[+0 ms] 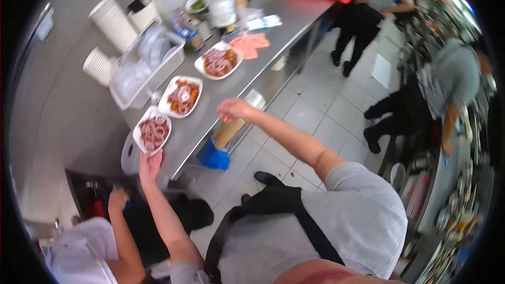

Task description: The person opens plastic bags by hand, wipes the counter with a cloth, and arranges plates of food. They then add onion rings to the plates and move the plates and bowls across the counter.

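My left hand [150, 167] is at the near rim of a white bowl [167, 141] of reddish-brown food topped with sliced onion rings [155, 131]. Its fingers meet the bowl's edge, partly hidden beneath it. Over the counter's front edge is my right hand [234, 110], its fingers curled together; whether anything small is inside them is hidden. A second white bowl [166, 109] with similar food and onion stands just beyond the first. Farther along, a third bowl [202, 69] holds the same kind of food with purplish onion on top.
Behind the bowls are a white bin [149, 90] of clear lids and stacked paper cups [112, 21]. Pink cloths [250, 45] lie on the steel counter [208, 100]. A person [87, 250] stands close on the left; two others work at right. A blue bag [214, 155] hangs below.
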### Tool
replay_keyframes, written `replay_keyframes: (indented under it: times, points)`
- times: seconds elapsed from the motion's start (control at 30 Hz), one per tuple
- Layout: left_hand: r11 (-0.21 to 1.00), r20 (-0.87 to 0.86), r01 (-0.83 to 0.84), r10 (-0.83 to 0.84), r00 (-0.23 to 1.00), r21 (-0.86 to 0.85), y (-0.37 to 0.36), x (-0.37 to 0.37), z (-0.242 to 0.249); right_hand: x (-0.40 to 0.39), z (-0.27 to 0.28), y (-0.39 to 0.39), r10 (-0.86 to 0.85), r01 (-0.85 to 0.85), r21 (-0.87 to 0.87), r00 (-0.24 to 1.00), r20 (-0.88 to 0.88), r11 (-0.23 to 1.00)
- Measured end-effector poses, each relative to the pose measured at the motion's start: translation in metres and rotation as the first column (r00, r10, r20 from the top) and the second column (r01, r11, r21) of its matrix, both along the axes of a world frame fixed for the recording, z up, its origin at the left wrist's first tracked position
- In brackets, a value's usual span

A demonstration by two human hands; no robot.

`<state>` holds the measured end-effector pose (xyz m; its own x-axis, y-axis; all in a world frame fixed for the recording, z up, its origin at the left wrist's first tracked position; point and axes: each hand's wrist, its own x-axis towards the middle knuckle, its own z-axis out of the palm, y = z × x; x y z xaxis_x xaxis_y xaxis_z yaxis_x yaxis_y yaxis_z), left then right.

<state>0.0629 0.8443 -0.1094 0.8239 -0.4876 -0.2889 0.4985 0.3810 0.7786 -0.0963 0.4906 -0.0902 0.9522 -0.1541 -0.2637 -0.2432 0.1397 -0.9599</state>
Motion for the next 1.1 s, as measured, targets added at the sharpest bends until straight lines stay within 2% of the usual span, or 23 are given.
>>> replay_keyframes:
  times: [0.07,0.13,0.27,0.37,0.5,0.57,0.7,0.77,0.8,0.83,0.9,0.93,1.0,1.07,1.1]
  points:
    - [0.999,0.009,-0.051,0.052,0.999,-0.004,-0.004,-0.003,0.002,0.034,-0.008,-0.012,0.033,-0.032,-0.026,0.999,0.040,0.999]
    - [0.982,-0.016,-0.112,0.116,0.993,0.150,-0.008,-0.008,0.006,0.059,-0.001,-0.018,0.018,-0.019,-0.006,0.999,-0.047,1.000]
    - [0.942,-0.020,-0.242,0.254,0.967,0.234,-0.018,-0.051,0.027,0.102,-0.013,-0.027,-0.011,0.016,0.177,1.000,-0.028,0.984]
    - [0.931,0.031,-0.274,0.275,0.961,0.242,-0.011,-0.098,0.029,0.113,-0.004,-0.020,0.031,-0.030,0.201,0.999,-0.005,0.979]
    - [0.900,0.020,-0.349,0.356,0.934,0.260,-0.006,-0.167,0.040,0.129,-0.002,-0.018,0.180,-0.170,0.214,0.983,-0.027,0.962]
    - [0.888,0.005,-0.378,0.390,0.921,0.264,0.000,-0.202,0.045,0.135,-0.006,-0.015,0.131,-0.124,0.129,0.990,-0.048,0.984]
    - [0.863,-0.052,-0.430,0.458,0.888,0.265,0.012,-0.274,0.051,0.122,-0.014,0.000,0.129,-0.133,0.127,0.991,0.038,0.983]
    - [0.836,-0.093,-0.460,0.505,0.858,0.301,0.008,-0.296,0.054,0.113,-0.013,-0.001,0.143,-0.143,0.021,0.990,0.008,0.989]
    - [0.826,-0.089,-0.480,0.524,0.847,0.296,0.012,-0.314,0.051,0.106,-0.013,-0.001,0.188,-0.188,-0.051,0.982,-0.009,0.981]
    - [0.784,-0.064,-0.548,0.588,0.807,0.290,0.016,-0.331,0.047,0.099,-0.018,-0.003,0.224,-0.224,-0.043,0.974,0.010,0.974]
    - [0.795,-0.132,-0.545,0.590,0.796,0.268,0.036,-0.372,0.035,0.071,-0.013,0.012,0.325,-0.310,-0.175,0.943,0.069,0.935]
    - [0.756,-0.108,-0.601,0.641,0.760,0.259,0.049,-0.394,0.029,0.053,-0.007,0.022,0.388,-0.370,-0.225,0.921,0.041,0.901]
    - [0.766,-0.124,-0.582,0.628,0.768,0.273,0.071,-0.428,0.012,0.020,-0.002,0.050,0.430,-0.418,-0.153,0.901,0.054,0.895]
    - [0.710,-0.102,-0.660,0.696,0.711,0.244,0.098,-0.474,0.015,-0.022,-0.003,0.087,0.474,-0.462,-0.146,0.878,0.062,0.875]
    - [0.666,-0.081,-0.683,0.731,0.677,0.298,0.110,-0.498,0.024,-0.036,-0.014,0.100,0.547,-0.537,-0.136,0.836,0.045,0.832]
